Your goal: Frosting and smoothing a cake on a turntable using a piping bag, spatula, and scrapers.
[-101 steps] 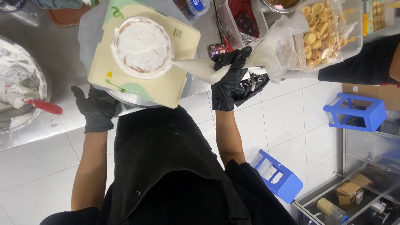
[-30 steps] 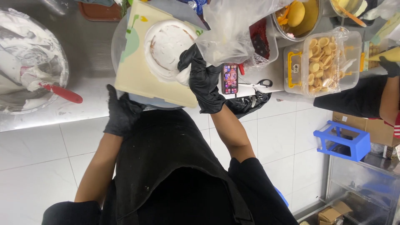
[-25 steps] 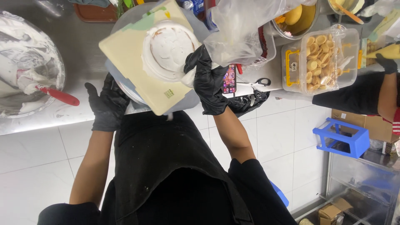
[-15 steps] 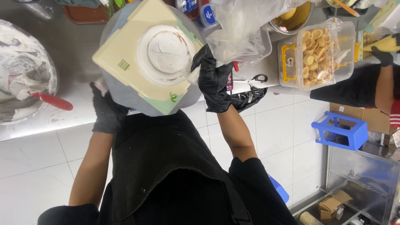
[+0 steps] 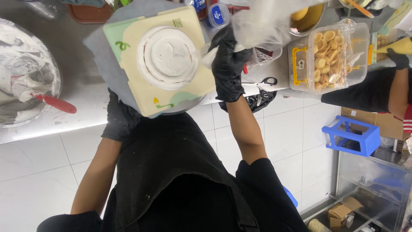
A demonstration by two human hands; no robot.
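Cake (image 5: 168,56), round and white with cream, sits on a square cream-coloured board (image 5: 189,92) on a turntable (image 5: 101,60) at the edge of the steel counter (image 5: 81,114). Your right hand (image 5: 228,64), in a black glove, grips a clear piping bag (image 5: 266,23) with its tip at the cake's right rim. Your left hand (image 5: 120,118), also gloved, is under the board's near corner; the board hides its fingers, so you cannot tell how it grips. Left of the cake a steel bowl (image 5: 25,81) of cream holds a red spatula (image 5: 56,103), partly cut off by the frame. Scissors (image 5: 262,81) lie beside your right wrist. Further right stands a clear box of biscuits (image 5: 328,56), and another person's gloved hand (image 5: 399,58) holds a yellow piping bag.
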